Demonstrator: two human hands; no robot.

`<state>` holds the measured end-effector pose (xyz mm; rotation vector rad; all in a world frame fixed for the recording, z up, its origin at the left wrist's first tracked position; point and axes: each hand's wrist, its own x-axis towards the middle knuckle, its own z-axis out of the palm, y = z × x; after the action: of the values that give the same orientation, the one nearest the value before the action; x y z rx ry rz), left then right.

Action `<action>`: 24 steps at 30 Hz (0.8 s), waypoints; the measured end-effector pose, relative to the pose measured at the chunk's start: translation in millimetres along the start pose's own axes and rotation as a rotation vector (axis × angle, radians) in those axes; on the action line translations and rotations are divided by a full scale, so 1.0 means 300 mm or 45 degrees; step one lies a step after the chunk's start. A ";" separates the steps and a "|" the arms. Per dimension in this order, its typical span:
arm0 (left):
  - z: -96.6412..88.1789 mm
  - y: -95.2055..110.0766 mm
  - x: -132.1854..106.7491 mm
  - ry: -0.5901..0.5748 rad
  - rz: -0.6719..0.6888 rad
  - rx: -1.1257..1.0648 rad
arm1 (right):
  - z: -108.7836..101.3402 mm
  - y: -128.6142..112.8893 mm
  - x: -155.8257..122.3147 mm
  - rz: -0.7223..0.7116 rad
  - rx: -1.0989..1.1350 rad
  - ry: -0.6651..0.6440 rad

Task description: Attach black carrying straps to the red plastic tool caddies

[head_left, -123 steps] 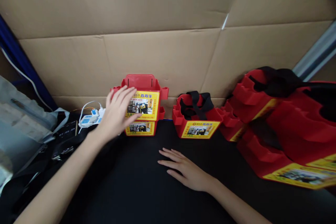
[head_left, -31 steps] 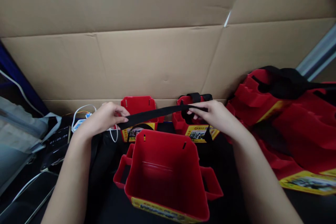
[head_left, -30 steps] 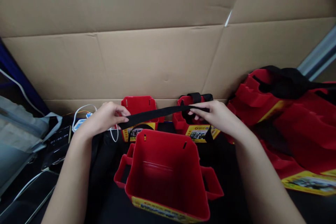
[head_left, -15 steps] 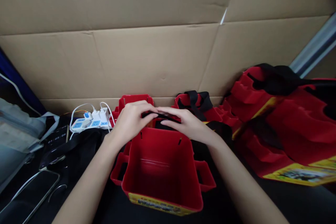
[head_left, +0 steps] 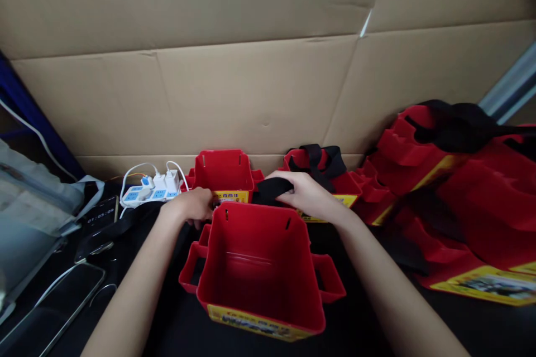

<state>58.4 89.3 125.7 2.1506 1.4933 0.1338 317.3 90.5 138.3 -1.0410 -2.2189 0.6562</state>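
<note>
An open red plastic box (head_left: 259, 268) with side handles and a yellow label stands on the black table in front of me. My right hand (head_left: 307, 196) is closed on a bunched black strap (head_left: 270, 191) at the box's far rim. At the far left corner of the box my left hand (head_left: 190, 209) is closed, its fingers pinched behind the rim near a slot; what they grip is hidden. Behind stands a second empty red box (head_left: 221, 173).
A red box with a black strap (head_left: 322, 164) stands at the back right. A heap of red boxes with straps (head_left: 460, 195) fills the right side. A white power strip (head_left: 151, 189), a phone (head_left: 50, 312) and grey bags lie left. A cardboard wall (head_left: 251, 78) closes the back.
My hands stretched the strap wide above the box a second ago, then came together at its far rim. Now the left has dropped to the box's left corner and the right holds the strap bunched.
</note>
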 end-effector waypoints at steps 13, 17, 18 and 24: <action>0.002 0.082 0.059 0.107 0.510 -0.213 | 0.082 -0.021 0.029 0.070 0.268 -0.143; -0.026 0.054 0.045 0.112 0.505 -0.257 | -0.033 0.002 -0.004 0.127 0.262 0.029; -0.042 0.043 0.033 0.116 0.495 -0.263 | -0.080 0.010 -0.023 0.140 0.265 0.117; -0.131 -0.015 -0.064 0.053 0.459 -0.311 | -0.325 0.057 -0.148 0.120 0.184 0.713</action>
<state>32.8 87.2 161.5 2.2010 1.0346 0.4637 416.1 82.3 182.0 -1.0994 -1.6255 0.4812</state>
